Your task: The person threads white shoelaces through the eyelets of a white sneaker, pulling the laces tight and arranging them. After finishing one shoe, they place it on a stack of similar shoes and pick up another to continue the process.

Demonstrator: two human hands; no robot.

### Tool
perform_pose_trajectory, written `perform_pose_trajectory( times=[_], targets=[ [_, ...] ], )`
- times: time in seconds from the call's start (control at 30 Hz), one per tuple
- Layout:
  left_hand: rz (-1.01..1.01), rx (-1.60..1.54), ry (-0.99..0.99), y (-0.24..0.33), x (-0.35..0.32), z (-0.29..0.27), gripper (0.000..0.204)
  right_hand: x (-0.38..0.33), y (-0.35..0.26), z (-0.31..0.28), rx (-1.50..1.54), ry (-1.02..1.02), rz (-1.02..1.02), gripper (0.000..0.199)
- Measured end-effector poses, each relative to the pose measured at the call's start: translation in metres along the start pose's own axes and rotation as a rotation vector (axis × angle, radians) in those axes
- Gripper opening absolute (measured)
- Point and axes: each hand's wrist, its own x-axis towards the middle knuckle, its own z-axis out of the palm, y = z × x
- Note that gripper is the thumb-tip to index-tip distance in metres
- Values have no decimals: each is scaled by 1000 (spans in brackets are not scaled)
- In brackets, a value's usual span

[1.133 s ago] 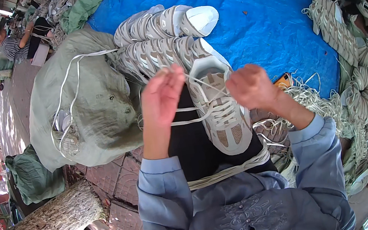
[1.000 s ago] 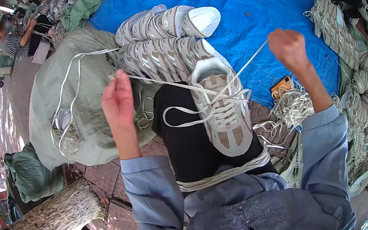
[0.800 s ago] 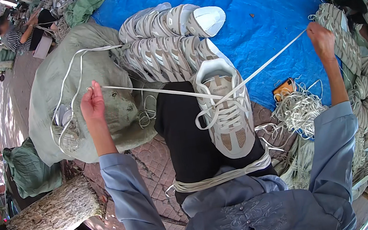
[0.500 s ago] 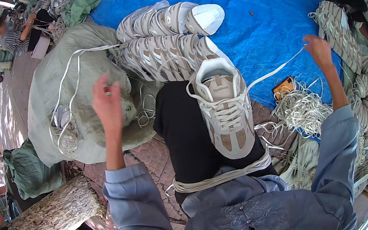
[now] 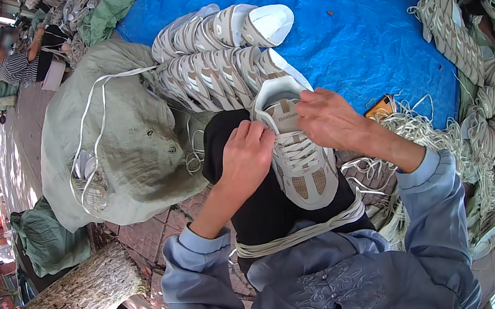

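Observation:
A beige and white sneaker [image 5: 310,188] rests on my black-trousered lap, its toe pointing toward me and its heel opening away. My left hand [image 5: 248,156] is closed at the left edge of the upper eyelets, pinching the shoelace there. On the other side, my right hand [image 5: 333,119] is closed beside the tongue, its fingertips at the collar with the lace's other side. Both pinch points are mostly covered by fingers. White lacing [image 5: 299,158] criss-crosses the front of the shoe below my hands.
Two rows of nested sneaker uppers [image 5: 201,81] lie on a blue tarp [image 5: 342,19] ahead. A greenish sack [image 5: 120,116] bulges at left. Tangled white laces [image 5: 430,133] and an orange-backed phone [image 5: 381,107] are at right. A bundle of laces [image 5: 301,233] crosses my thighs.
Both hands have come inward from wide apart to the top of the sneaker. The lace that stretched out to my right hand is no longer taut. My left hand has gone from empty to pinching.

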Motion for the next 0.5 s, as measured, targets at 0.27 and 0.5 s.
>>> perform_pose_trajectory(
  times=[0.27,0.5],
  targets=[
    [-393,-238,-73,5,-4,-13,13,-3,5,4,5,99,-61,9],
    [-249,118,-77,13,-7,4,13,-5,8,7,34,124,-45,10]
  ],
)
